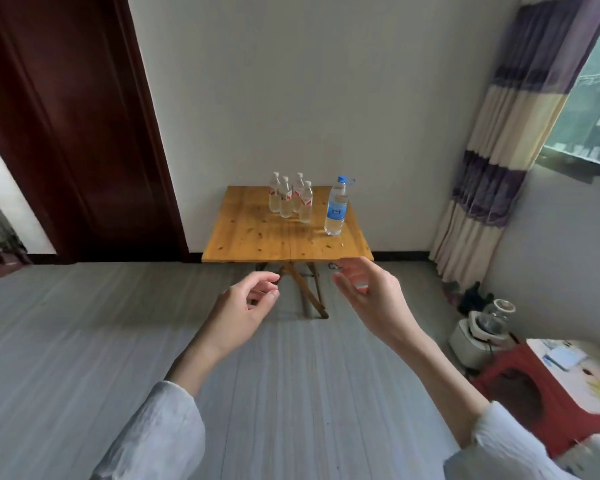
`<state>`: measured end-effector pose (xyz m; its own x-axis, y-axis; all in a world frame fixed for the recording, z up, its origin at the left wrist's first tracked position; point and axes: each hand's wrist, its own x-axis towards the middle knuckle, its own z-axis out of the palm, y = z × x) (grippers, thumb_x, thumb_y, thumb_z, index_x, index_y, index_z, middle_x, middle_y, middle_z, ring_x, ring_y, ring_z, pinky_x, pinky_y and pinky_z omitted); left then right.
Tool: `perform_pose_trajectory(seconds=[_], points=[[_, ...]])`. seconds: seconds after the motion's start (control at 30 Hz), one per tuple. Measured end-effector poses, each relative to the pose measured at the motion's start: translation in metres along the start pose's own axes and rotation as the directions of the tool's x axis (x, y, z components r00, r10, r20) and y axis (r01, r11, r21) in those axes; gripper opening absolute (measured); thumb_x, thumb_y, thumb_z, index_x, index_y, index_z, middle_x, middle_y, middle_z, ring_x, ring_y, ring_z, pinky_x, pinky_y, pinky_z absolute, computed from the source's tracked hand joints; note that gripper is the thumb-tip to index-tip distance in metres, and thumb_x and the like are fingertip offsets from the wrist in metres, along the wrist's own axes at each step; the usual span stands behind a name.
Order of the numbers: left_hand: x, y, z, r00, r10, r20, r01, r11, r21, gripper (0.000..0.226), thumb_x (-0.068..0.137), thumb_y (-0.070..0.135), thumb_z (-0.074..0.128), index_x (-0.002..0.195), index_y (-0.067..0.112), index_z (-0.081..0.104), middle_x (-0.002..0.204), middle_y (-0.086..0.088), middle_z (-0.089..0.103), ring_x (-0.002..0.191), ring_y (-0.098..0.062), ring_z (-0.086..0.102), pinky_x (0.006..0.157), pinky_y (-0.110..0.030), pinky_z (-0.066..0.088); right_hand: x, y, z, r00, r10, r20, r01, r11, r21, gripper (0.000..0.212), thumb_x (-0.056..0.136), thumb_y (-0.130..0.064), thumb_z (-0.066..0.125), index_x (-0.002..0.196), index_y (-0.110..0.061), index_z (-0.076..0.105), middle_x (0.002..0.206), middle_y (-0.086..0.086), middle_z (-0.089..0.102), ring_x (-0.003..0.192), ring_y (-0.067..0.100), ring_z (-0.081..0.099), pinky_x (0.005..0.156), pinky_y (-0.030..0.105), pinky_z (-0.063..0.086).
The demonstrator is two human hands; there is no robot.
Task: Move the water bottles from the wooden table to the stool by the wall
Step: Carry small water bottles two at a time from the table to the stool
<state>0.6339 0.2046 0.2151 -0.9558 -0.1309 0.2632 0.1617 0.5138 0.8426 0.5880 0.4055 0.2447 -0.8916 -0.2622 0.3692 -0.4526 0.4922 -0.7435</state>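
Observation:
A small wooden folding table (257, 237) stands against the white wall. On its far part stand several small clear bottles with red-and-white labels (290, 197), close together. A taller bottle with a blue cap and blue label (336, 206) stands to their right. A red plastic stool (520, 382) sits at the lower right by the wall, with papers on top. My left hand (246, 306) and my right hand (368, 289) are raised in front of the table's near edge, fingers loosely curled, holding nothing and touching nothing.
A dark wooden door (66, 133) fills the left. A striped curtain (506, 133) hangs by a window at right. On the floor near the stool sit a white appliance with a glass jar (482, 330) and dark shoes (471, 296). Grey plank flooring lies between me and the table.

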Motion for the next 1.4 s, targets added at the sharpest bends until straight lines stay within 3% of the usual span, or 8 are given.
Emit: perform_pose_trajectory(seconds=[0.13, 0.3, 0.53, 0.73, 0.93, 1.13, 1.3, 1.4], points=[[0.073, -0.037, -0.002, 1.000, -0.025, 0.012, 0.025, 1.000, 0.012, 0.020, 0.090, 0.021, 0.055, 0.107, 0.030, 0.057, 0.103, 0.006, 0.064, 0.098, 0.000, 0.058, 0.080, -0.014, 0.044, 0.079, 0.029, 0.027, 1.000, -0.004, 0.025, 0.003, 1.000, 0.004, 0.026, 0.087, -0.027, 0.057, 0.110, -0.016, 0.059, 0.098, -0.004, 0.063, 0.091, 0.008, 0.059, 0.083, 0.026, 0.049], [0.175, -0.086, 0.000, 0.999, -0.045, -0.014, 0.046, 0.999, 0.017, 0.020, 0.090, 0.019, 0.054, 0.106, 0.030, 0.057, 0.105, 0.005, 0.064, 0.099, -0.002, 0.058, 0.081, -0.013, 0.044, 0.189, 0.075, 0.062, 0.999, -0.043, 0.027, 0.043, 0.999, 0.008, 0.025, 0.087, -0.025, 0.058, 0.109, -0.013, 0.060, 0.097, 0.000, 0.066, 0.086, 0.006, 0.059, 0.072, 0.009, 0.044], [0.348, -0.127, -0.004, 0.997, -0.049, -0.061, 0.051, 0.998, 0.036, 0.020, 0.089, 0.023, 0.054, 0.107, 0.032, 0.056, 0.105, 0.011, 0.063, 0.100, 0.001, 0.057, 0.075, -0.008, 0.043, 0.365, 0.131, 0.095, 0.994, -0.096, 0.049, 0.096, 0.995, -0.002, 0.026, 0.087, -0.028, 0.057, 0.110, -0.016, 0.059, 0.094, -0.003, 0.065, 0.082, 0.003, 0.059, 0.068, 0.005, 0.041], [0.458, -0.173, 0.003, 0.993, -0.110, -0.046, 0.111, 0.993, 0.026, 0.020, 0.090, 0.025, 0.054, 0.108, 0.033, 0.055, 0.106, 0.012, 0.062, 0.101, 0.001, 0.055, 0.079, -0.011, 0.040, 0.472, 0.180, 0.124, 0.996, -0.033, 0.082, 0.035, 0.999, -0.013, 0.027, 0.087, -0.029, 0.058, 0.110, -0.014, 0.059, 0.093, -0.003, 0.065, 0.083, 0.007, 0.060, 0.072, 0.014, 0.044], [0.562, -0.240, 0.032, 0.980, -0.193, 0.047, 0.194, 0.981, -0.014, 0.019, 0.090, 0.025, 0.054, 0.109, 0.030, 0.055, 0.109, 0.006, 0.062, 0.103, -0.006, 0.056, 0.080, -0.012, 0.041, 0.567, 0.243, 0.155, 0.998, 0.058, -0.004, -0.058, 0.998, -0.015, 0.020, 0.087, -0.023, 0.058, 0.105, -0.016, 0.063, 0.088, -0.008, 0.063, 0.078, 0.001, 0.058, 0.061, 0.002, 0.041], [0.688, -0.312, 0.054, 0.965, -0.240, 0.105, 0.244, 0.969, -0.029, 0.026, 0.090, 0.023, 0.054, 0.116, 0.023, 0.054, 0.109, 0.004, 0.060, 0.099, -0.007, 0.055, 0.075, -0.010, 0.039, 0.688, 0.310, 0.204, 0.987, 0.156, -0.021, -0.158, 0.982, -0.105, 0.023, 0.086, -0.022, 0.060, 0.105, -0.010, 0.062, 0.091, 0.001, 0.064, 0.078, 0.010, 0.058, 0.072, 0.022, 0.047], [0.796, -0.369, 0.059, 0.941, -0.293, 0.171, 0.290, 0.956, 0.047, 0.030, 0.090, 0.024, 0.053, 0.120, 0.021, 0.053, 0.113, 0.003, 0.058, 0.100, -0.010, 0.055, 0.072, -0.012, 0.040, 0.772, 0.367, 0.254, 0.952, 0.305, 0.018, -0.294, 0.933, -0.209, 0.022, 0.087, -0.015, 0.056, 0.108, -0.009, 0.060, 0.102, 0.010, 0.066, 0.085, 0.019, 0.061, 0.078, 0.031, 0.050], [0.850, -0.399, 0.071, 0.937, -0.291, 0.195, 0.271, 0.955, 0.124, 0.038, 0.090, 0.024, 0.053, 0.128, 0.024, 0.046, 0.127, 0.001, 0.053, 0.112, -0.012, 0.050, 0.087, -0.020, 0.043, 0.806, 0.399, 0.272, 0.932, 0.360, 0.035, -0.338, 0.902, -0.269, 0.032, 0.087, -0.018, 0.057, 0.119, -0.012, 0.054, 0.115, 0.010, 0.060, 0.097, 0.021, 0.059, 0.083, 0.033, 0.050]])
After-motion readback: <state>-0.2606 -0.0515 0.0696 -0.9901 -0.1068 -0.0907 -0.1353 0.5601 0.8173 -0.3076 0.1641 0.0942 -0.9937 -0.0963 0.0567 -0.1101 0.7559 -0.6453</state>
